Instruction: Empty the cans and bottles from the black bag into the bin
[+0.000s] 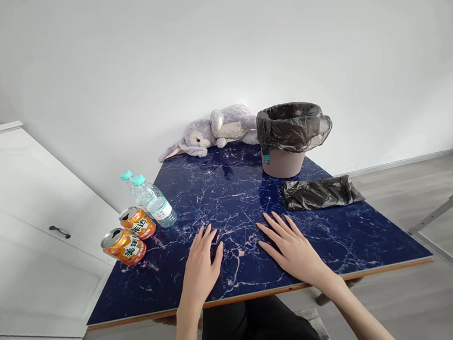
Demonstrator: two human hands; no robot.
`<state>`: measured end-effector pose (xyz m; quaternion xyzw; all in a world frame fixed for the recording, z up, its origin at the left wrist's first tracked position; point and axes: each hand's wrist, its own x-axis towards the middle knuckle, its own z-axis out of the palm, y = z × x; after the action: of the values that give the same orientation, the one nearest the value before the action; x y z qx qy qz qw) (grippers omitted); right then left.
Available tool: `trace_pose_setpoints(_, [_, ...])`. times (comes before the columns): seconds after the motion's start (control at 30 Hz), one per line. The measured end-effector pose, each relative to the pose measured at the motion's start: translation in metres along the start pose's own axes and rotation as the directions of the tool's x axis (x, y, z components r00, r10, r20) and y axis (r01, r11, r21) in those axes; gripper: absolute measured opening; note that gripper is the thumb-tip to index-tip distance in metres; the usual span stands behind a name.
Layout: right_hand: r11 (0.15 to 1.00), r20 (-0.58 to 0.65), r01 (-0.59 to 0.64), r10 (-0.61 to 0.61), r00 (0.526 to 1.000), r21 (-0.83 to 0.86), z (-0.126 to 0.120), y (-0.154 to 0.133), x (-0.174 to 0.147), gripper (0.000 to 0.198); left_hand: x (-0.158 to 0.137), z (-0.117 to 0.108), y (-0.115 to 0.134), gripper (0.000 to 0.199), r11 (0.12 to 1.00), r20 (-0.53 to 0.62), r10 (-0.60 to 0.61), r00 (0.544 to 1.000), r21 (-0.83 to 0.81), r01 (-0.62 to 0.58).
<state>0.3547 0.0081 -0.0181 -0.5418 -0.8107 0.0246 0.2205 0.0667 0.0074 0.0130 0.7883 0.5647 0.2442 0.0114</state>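
Note:
Both of my hands lie flat on the blue marble-patterned table [229, 202], near its front edge. My left hand [202, 266] has its fingers stretched out and holds nothing. Two orange soda cans [125, 247] with opened tops stand to its left, and behind them are two clear plastic bottles [158, 208] with turquoise caps. My right hand [292, 246] rests with fingers spread, also holding nothing. Beyond it lies a folded black plastic bag [320, 193]. A pinkish-grey trash bin [284, 163] stands behind that bag, lined with a black trash bag [287, 132] folded over its rim.
A grey plush rabbit [222, 127] lies on its side at the table's far edge, against the white wall [206, 43]. On the left stands a white cabinet [26, 210] with dark handles. Part of a light metal frame [451, 215] shows at the right.

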Motion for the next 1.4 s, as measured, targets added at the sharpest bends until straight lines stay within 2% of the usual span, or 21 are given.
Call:
trace_pose_setpoints(1.07, [1.0,-0.039,0.019,-0.018,0.999,0.007,0.0031,0.0011,-0.0012,0.058,-0.0005,-0.0013,-0.0004,0.042,1.0,-0.022,0.011,1.0,-0.006,-0.011])
trace_pose_setpoints(1.4, [1.0,-0.003,0.002,-0.002,1.0,-0.008,0.001,0.0,-0.0006,0.059,-0.0009,-0.002,0.0005,0.042,1.0,-0.01,-0.002,1.0,-0.005,0.002])
